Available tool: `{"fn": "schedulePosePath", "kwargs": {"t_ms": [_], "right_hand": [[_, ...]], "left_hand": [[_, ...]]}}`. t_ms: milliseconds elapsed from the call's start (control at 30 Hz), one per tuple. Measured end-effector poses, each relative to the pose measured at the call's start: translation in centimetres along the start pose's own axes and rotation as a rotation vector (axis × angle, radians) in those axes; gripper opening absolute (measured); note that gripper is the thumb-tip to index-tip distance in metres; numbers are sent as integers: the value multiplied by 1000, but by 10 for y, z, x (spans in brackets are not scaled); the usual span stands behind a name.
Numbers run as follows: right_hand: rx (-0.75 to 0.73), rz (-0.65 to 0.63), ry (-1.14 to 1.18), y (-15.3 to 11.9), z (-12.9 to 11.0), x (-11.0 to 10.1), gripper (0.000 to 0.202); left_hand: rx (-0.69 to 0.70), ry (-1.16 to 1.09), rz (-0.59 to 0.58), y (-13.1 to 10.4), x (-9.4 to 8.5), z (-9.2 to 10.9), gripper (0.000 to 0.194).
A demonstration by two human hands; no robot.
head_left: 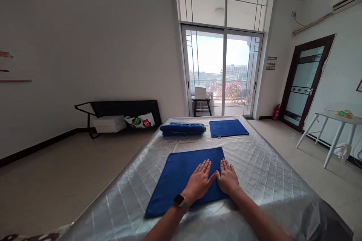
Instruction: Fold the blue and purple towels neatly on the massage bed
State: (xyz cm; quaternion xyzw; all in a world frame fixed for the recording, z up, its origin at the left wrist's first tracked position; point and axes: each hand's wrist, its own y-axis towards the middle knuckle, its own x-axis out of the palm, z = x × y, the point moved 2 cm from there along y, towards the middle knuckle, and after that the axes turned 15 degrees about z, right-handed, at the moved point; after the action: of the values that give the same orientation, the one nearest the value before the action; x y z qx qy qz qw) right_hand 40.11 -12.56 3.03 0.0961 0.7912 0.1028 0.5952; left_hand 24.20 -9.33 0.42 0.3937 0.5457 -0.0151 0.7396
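Note:
A folded blue cloth (pixel 175 173) lies flat on the silver quilted cover (pixel 254 162) in front of me. My left hand (pixel 199 180), with a watch on its wrist, rests palm down on the cloth, fingers stretched out. Flat at the cloth's right edge lies my right hand (pixel 226 177), fingers extended too. The thumbs almost meet between the hands. Farther back on the cover are a stack of folded blue cloth (pixel 183 129) at the left and a flat folded blue cloth (pixel 229 128) at the right.
Against the left wall stands a black-framed rack (pixel 124 109) with white boxes (pixel 109 123) and a printed bag (pixel 140 120). Sliding glass doors (pixel 223 71) are ahead. To the right are a white table (pixel 339 116), a fire extinguisher (pixel 276 112) and a brown-framed door (pixel 307 83).

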Motion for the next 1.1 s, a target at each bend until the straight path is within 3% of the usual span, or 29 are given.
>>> {"fn": "schedulePosePath", "kwargs": {"t_ms": [100, 167, 267, 400, 467, 533, 600, 767, 900, 1000, 1100], "right_hand": [[-37, -17, -20, 0, 1, 0, 61], [-33, -21, -26, 1, 1, -1, 63], [-1, -9, -19, 2, 0, -3, 66], [7, 13, -13, 2, -1, -2, 66], [14, 13, -7, 4, 0, -1, 66], [26, 4, 5, 5, 1, 1, 66], [23, 5, 22, 4, 1, 2, 64], [-52, 42, 13, -15, -1, -6, 61], [-77, -15, 19, -36, -5, -11, 65], [-70, -41, 23, -42, -8, -13, 65], [-64, -43, 22, -42, -10, -15, 65]], "left_hand": [[23, -77, -130, 6, 10, 38, 67], [-26, -79, -205, 3, 7, 37, 69], [-158, -11, -231, -19, -11, -1, 75], [-377, 149, -180, -72, -35, -85, 85], [-399, 194, -116, -98, -40, -118, 84], [-389, 206, -69, -116, -42, -137, 83], [-384, 209, -53, -124, -41, -141, 82], [-394, 242, -85, -120, -49, -131, 81], [-453, 328, -112, -111, -61, -119, 84], [-409, 344, -63, -93, -63, -85, 81], [-219, 194, -34, -64, -50, -24, 69]]}}
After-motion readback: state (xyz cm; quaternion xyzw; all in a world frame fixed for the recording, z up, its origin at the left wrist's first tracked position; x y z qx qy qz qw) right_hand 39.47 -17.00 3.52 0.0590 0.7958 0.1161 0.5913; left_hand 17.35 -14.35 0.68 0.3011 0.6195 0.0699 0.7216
